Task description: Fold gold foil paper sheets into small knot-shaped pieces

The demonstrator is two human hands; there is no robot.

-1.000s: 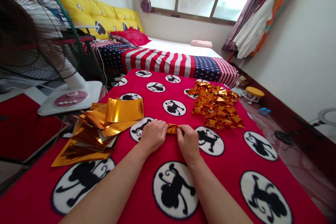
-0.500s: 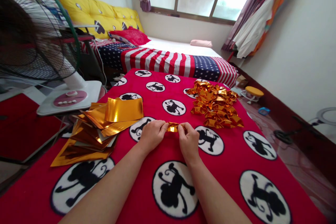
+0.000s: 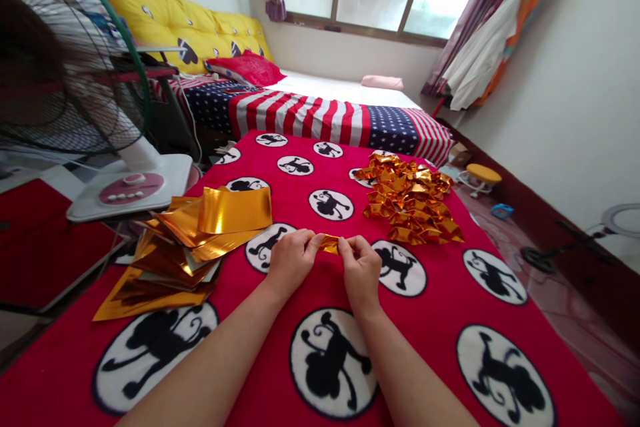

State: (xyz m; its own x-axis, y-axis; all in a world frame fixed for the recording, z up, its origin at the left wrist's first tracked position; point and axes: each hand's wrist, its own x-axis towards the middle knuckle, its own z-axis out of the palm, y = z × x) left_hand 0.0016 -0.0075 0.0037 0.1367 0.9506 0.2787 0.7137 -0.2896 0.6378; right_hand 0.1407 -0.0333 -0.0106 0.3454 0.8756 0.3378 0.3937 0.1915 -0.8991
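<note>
Between my two hands is a small folded piece of gold foil paper (image 3: 329, 244), pinched at both ends just above the red cloth. My left hand (image 3: 294, 255) is closed on its left end, thumb and fingers pressed together. The right end sits in the closed fingers of my right hand (image 3: 359, 267). To the left lies a loose stack of flat gold foil sheets (image 3: 235, 210). A heap of folded gold foil pieces (image 3: 410, 197) spreads at the right, beyond my right hand.
The red cloth with black monkey figures in white circles (image 3: 240, 360) covers the table. An electric fan (image 3: 133, 180) stands at the left. Behind are a bed with a striped, starred cover (image 3: 310, 117) and a window. A yellow stool (image 3: 483, 173) stands on the floor at right.
My hands stay in nearly the same place. The foil piece between them looks slightly tilted and its visible face flatter than before.
</note>
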